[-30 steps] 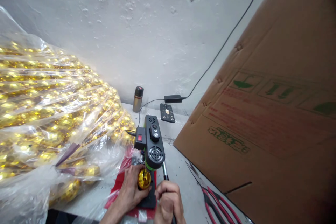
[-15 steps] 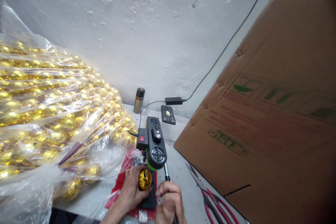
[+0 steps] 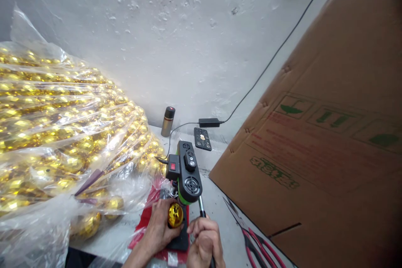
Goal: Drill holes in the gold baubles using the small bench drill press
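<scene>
Near the bottom centre, my left hand grips a shiny gold ball between thumb and fingers. The ball is just below the rounded front end of a black machine with round vents and a red switch. My right hand is wrapped round the black grip of a metal lever at the machine's right side. Under the ball and my left hand lie the machine's black base and a red sheet.
A clear plastic bag full of gold balls fills the left. Red-handled scissors lie beside a large cardboard box on the right. Behind the machine are a bottle, a phone and a power adapter with its cable.
The whole view has shifted slightly, so things sit a little further right and lower. Both hands keep their holds on the ball and the lever.
</scene>
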A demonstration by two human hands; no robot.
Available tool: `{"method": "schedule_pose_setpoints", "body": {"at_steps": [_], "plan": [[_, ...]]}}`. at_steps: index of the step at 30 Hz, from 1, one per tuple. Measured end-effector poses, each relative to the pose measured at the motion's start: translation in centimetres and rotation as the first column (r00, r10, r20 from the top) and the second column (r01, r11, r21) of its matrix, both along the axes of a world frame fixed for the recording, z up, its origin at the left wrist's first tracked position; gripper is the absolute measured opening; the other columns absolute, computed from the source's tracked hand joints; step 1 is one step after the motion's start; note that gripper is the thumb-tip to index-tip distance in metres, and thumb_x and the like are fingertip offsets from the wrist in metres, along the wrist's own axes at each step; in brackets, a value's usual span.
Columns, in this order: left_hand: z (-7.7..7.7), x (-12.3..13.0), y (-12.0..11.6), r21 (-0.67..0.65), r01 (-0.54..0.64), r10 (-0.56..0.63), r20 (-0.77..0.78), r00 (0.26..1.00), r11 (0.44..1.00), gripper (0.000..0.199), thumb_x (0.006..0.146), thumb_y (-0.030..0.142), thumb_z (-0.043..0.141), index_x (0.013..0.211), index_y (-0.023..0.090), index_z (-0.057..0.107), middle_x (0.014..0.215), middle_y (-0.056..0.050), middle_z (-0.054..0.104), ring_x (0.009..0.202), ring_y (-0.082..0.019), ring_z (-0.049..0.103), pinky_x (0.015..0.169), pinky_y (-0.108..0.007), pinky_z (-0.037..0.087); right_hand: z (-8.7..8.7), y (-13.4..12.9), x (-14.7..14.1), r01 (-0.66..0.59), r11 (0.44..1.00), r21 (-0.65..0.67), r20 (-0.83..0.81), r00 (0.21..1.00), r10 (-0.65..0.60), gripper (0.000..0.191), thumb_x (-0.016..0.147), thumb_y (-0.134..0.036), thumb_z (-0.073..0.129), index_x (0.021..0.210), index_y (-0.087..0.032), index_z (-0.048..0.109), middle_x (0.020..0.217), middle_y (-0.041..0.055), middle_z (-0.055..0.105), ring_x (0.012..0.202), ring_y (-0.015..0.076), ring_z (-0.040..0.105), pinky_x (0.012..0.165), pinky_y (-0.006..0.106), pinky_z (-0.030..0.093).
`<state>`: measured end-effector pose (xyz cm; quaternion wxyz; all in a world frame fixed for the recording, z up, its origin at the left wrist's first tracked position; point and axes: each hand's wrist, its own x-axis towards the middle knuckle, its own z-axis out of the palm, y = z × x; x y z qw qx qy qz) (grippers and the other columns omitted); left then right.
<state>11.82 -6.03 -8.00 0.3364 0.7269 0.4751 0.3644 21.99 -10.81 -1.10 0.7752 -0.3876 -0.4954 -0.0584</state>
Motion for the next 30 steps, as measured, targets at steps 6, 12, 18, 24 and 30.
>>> {"method": "schedule_pose_setpoints", "body": {"at_steps": [6,12,18,24,30], "plan": [[-0.7,0.1,0.0,0.011,-0.007,0.007,0.005,1.000,1.000,0.053,0.072,0.030,0.082,0.122,0.020,0.071,0.112,-0.013,0.075,0.103,-0.036,0.067,0.094,-0.053,0.053,-0.7,0.2,-0.1,0.039,0.999,-0.016,-0.044,0.998,-0.039,0.038,0.107,-0.031,0.048,0.070,-0.022,0.044,0.067,-0.0042,0.050,0.054,0.0113,0.051,0.057,0.027,0.043],[-0.9,0.3,0.0,0.023,-0.020,0.020,-0.002,1.000,1.000,0.053,0.070,0.026,0.080,0.122,0.020,0.072,0.111,-0.012,0.074,0.103,-0.036,0.067,0.093,-0.052,0.054,-1.4,0.2,0.0,0.047,0.999,-0.029,-0.080,0.996,-0.049,0.041,0.107,-0.035,0.050,0.069,-0.022,0.043,0.066,-0.0046,0.049,0.055,0.0115,0.051,0.059,0.028,0.044],[-0.8,0.3,0.1,0.011,-0.009,0.009,0.007,1.000,1.000,0.052,0.070,0.025,0.078,0.121,0.021,0.072,0.114,-0.012,0.075,0.105,-0.037,0.068,0.094,-0.053,0.053,-1.3,0.3,0.3,0.013,0.999,-0.034,-0.059,0.998,-0.015,0.038,0.107,-0.032,0.047,0.070,-0.022,0.046,0.067,-0.0044,0.050,0.056,0.0126,0.052,0.060,0.029,0.044],[-0.4,0.4,0.2,-0.012,-0.002,0.002,-0.002,1.000,1.000,0.050,0.071,0.028,0.078,0.120,0.020,0.073,0.111,-0.014,0.076,0.102,-0.037,0.068,0.093,-0.054,0.054,-1.9,-0.4,-0.7,0.076,0.994,-0.072,-0.043,0.996,-0.079,0.041,0.109,-0.027,0.044,0.068,-0.022,0.045,0.069,-0.0037,0.053,0.058,0.0128,0.053,0.074,0.033,0.048],[-0.4,0.4,0.1,-0.014,-0.006,0.006,-0.001,1.000,1.000,0.052,0.069,0.026,0.078,0.121,0.019,0.073,0.112,-0.014,0.076,0.105,-0.038,0.068,0.095,-0.055,0.054,-0.7,-1.1,-0.9,0.095,0.988,-0.121,-0.028,0.995,-0.099,0.045,0.109,-0.030,0.045,0.065,-0.022,0.045,0.067,-0.0032,0.053,0.060,0.0131,0.052,0.077,0.033,0.046]]}}
